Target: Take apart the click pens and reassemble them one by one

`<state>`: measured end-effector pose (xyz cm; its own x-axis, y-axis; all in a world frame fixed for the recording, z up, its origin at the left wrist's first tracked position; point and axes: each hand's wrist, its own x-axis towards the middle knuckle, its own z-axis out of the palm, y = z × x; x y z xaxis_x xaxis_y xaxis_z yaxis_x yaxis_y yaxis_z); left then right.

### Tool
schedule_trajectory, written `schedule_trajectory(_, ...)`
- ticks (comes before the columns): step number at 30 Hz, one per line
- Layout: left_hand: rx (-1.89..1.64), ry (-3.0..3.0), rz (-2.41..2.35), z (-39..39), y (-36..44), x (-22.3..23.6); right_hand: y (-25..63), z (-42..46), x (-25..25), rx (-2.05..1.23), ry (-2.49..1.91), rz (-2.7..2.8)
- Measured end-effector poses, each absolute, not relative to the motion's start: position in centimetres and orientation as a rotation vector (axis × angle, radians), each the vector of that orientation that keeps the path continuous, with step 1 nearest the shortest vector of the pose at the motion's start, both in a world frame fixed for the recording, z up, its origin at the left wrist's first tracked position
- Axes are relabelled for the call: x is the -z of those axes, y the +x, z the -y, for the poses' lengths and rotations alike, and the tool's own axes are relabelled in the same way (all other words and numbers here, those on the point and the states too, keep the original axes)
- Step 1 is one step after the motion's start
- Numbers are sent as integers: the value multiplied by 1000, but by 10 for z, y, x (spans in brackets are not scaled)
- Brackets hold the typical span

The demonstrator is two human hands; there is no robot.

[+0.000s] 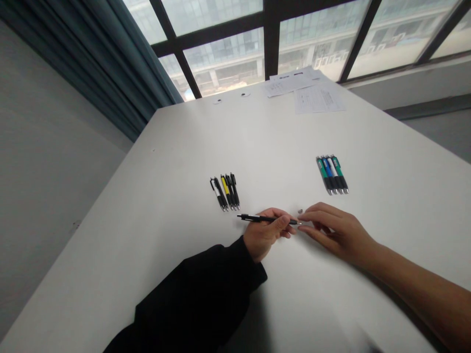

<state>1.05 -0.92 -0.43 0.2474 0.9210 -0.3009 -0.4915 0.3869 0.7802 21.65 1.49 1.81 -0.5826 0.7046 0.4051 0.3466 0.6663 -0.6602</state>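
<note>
My left hand, in a black sleeve, is closed round a thin black pen and holds it level just above the white table. My right hand is bare-armed. Its fingers are pinched together at the pen's right end. A tiny grey part lies on the table just beyond those fingertips. What the right fingers pinch, if anything besides the pen tip, is too small to make out.
Several pens, black, white and yellow, lie side by side left of centre. Another row of green and blue pens lies to the right. Printed papers sit at the table's far edge under the window. A grey wall runs along the left.
</note>
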Motion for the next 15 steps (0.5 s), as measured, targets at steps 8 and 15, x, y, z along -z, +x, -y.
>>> schedule_trajectory(8,-1035,581,-879,10,10,0,218,-14,-22,-741,-804,2197)
schedule_trajectory(15,-1104,536,-938,8,9,-6,224,-18,-21,-903,-926,2088)
